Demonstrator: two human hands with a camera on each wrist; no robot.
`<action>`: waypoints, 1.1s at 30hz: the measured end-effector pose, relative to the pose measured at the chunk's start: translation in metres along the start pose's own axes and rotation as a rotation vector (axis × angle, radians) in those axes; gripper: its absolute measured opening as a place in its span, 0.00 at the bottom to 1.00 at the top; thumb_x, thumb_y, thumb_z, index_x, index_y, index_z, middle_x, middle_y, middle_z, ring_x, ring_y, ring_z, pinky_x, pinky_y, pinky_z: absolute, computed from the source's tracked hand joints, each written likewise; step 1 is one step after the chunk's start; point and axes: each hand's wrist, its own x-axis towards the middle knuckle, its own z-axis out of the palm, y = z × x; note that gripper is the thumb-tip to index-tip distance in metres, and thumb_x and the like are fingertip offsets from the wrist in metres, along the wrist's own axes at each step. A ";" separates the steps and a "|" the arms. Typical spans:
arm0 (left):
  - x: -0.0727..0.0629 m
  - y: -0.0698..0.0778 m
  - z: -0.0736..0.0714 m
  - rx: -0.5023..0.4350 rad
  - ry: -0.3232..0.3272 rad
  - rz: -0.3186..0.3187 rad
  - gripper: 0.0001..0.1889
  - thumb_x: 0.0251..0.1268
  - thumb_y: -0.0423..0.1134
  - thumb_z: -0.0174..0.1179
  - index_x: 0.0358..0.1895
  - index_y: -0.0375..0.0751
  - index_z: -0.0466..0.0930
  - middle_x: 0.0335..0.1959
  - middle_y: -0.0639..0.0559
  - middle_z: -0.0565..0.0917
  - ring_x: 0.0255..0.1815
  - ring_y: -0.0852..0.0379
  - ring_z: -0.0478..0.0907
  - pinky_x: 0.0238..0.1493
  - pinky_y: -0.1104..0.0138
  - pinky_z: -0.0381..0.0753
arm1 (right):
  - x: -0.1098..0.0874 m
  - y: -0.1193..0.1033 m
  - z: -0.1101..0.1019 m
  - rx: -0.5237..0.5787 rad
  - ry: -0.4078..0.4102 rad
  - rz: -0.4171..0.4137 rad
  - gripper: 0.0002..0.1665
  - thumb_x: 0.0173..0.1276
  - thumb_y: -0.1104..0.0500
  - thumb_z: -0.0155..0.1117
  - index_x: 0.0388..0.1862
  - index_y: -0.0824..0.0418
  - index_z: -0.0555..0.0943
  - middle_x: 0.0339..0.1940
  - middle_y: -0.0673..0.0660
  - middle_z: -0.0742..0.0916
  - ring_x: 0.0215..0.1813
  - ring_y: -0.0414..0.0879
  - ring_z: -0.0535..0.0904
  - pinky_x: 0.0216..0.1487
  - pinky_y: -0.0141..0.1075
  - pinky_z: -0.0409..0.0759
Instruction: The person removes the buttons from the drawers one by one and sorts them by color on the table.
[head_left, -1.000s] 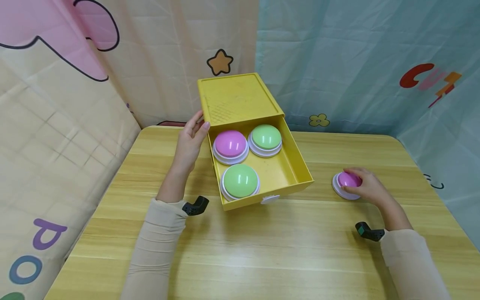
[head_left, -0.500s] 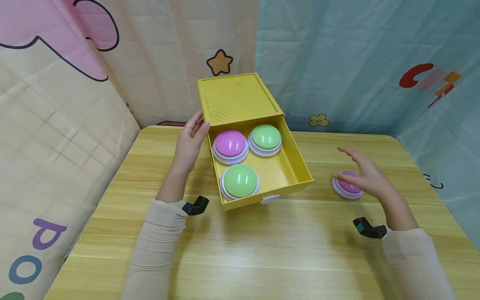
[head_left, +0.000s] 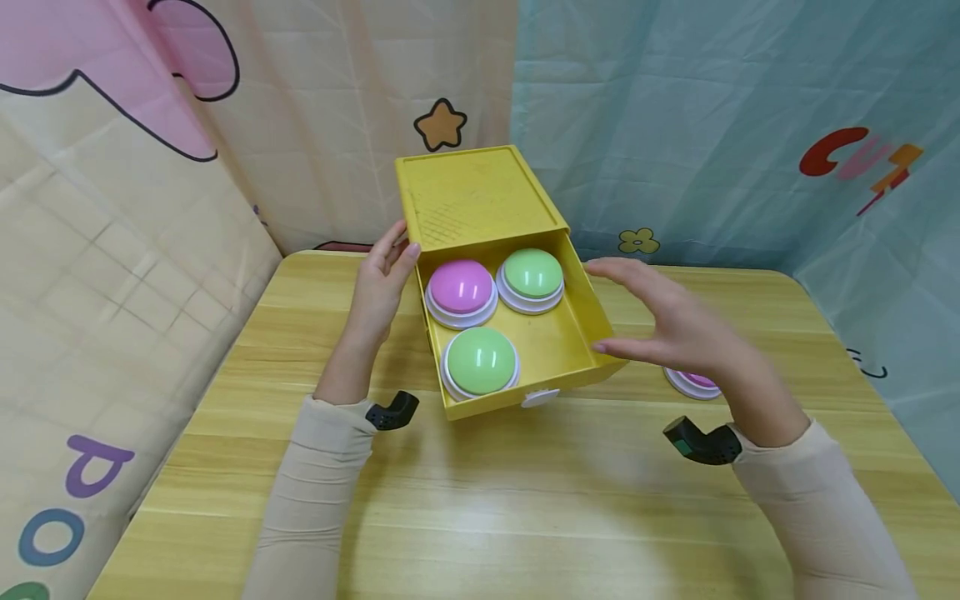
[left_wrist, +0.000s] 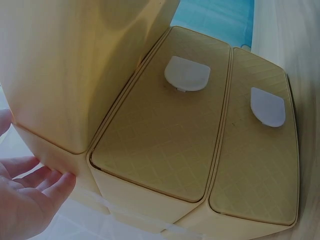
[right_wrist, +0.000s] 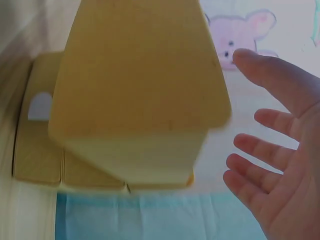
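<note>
Loose-fingered, the left hand touched the yellow drawer cabinet while the wide-spread right hand, likely unloading the pulled-out drawer, needed to reach inward.

The pulled-out drawer has room in its right front corner, reachable from above. A pink button and a green button block the back, another green button the left front. The left hand obstructs the left side of the cabinet; the right hand crowds the right wall. Toward me, the table offers a wide approach, with the white handle jutting into it. Behind, the curtain hems the cabinet in.
</note>
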 end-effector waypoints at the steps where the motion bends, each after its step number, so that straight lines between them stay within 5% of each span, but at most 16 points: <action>1: 0.000 0.000 0.000 0.001 0.001 0.000 0.29 0.65 0.40 0.52 0.67 0.37 0.55 0.65 0.43 0.61 0.63 0.54 0.59 0.60 0.68 0.62 | 0.007 -0.004 0.003 0.023 -0.026 -0.027 0.47 0.46 0.58 0.75 0.64 0.61 0.64 0.61 0.56 0.70 0.62 0.51 0.62 0.60 0.44 0.62; 9: 0.002 -0.001 0.001 -0.004 0.002 0.004 0.29 0.65 0.39 0.52 0.67 0.37 0.55 0.64 0.43 0.61 0.63 0.55 0.60 0.60 0.68 0.62 | 0.047 -0.022 0.035 0.169 -0.232 -0.141 0.45 0.51 0.52 0.72 0.64 0.64 0.63 0.63 0.55 0.68 0.64 0.48 0.59 0.63 0.41 0.58; 18: 0.001 -0.002 0.000 -0.004 0.003 0.002 0.29 0.66 0.39 0.52 0.67 0.37 0.55 0.65 0.43 0.60 0.63 0.54 0.59 0.60 0.67 0.62 | 0.070 -0.026 0.061 0.198 -0.400 -0.162 0.45 0.50 0.49 0.71 0.65 0.61 0.63 0.63 0.51 0.68 0.65 0.43 0.58 0.64 0.37 0.56; 33: 0.000 -0.002 0.000 -0.001 -0.004 0.020 0.29 0.66 0.41 0.51 0.67 0.38 0.55 0.65 0.44 0.60 0.63 0.54 0.59 0.61 0.67 0.61 | 0.084 -0.032 0.073 0.144 -0.507 -0.180 0.41 0.49 0.55 0.73 0.60 0.63 0.66 0.59 0.55 0.72 0.62 0.46 0.63 0.63 0.35 0.59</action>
